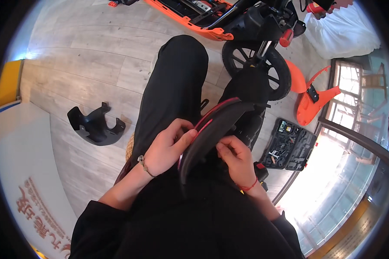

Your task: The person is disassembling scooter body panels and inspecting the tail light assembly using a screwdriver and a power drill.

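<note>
A long curved black mudguard (217, 125) with a red edge lies slantwise over my lap, its upper end beside my right knee. My left hand (170, 142) is closed on its left edge, thumb on top and fingers curled at the side. At the right side of the mudguard, my right hand (237, 162) has its thumb and forefinger pinched together near the edge. Whether anything small sits in that pinch is hidden. The underside of the mudguard cannot be seen.
Ahead stands a partly stripped scooter with a black front wheel (277, 71) and an orange body frame (203, 30). Orange panels (309, 108) and an open tool case (288, 146) lie right. A black plastic cover (95, 129) and a white board (32, 146) are left.
</note>
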Motion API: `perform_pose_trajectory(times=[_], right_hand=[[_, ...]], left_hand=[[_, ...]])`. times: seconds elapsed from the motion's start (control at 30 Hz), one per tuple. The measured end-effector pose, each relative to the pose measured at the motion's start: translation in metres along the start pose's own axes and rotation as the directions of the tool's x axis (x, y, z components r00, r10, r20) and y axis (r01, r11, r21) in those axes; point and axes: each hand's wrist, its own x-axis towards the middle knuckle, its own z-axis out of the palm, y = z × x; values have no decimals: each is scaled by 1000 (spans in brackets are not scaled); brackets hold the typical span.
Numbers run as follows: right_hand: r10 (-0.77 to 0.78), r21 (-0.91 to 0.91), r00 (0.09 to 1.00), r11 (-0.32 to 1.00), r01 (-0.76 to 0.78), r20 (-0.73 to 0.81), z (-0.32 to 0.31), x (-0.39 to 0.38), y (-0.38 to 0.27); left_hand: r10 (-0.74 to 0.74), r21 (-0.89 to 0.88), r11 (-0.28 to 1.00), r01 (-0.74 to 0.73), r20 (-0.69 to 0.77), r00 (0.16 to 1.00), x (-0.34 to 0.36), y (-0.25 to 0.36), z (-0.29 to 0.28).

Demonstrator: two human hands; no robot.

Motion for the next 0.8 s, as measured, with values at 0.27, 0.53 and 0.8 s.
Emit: perform_pose_trajectory(times=[0.27, 0.53, 0.8], right_hand=[[60, 151, 997, 987, -52, -55, 5, -2, -5], [57, 631, 992, 767, -113, 108, 12, 2, -15], [14, 588, 987, 802, -108, 162, 14, 11, 7]], left_hand=[[68, -57, 996, -70, -36, 997, -12, 14, 3], [210, 123, 975, -187, -210, 955, -23, 33, 3], [261, 209, 956, -205, -288, 921, -21, 43, -1]])
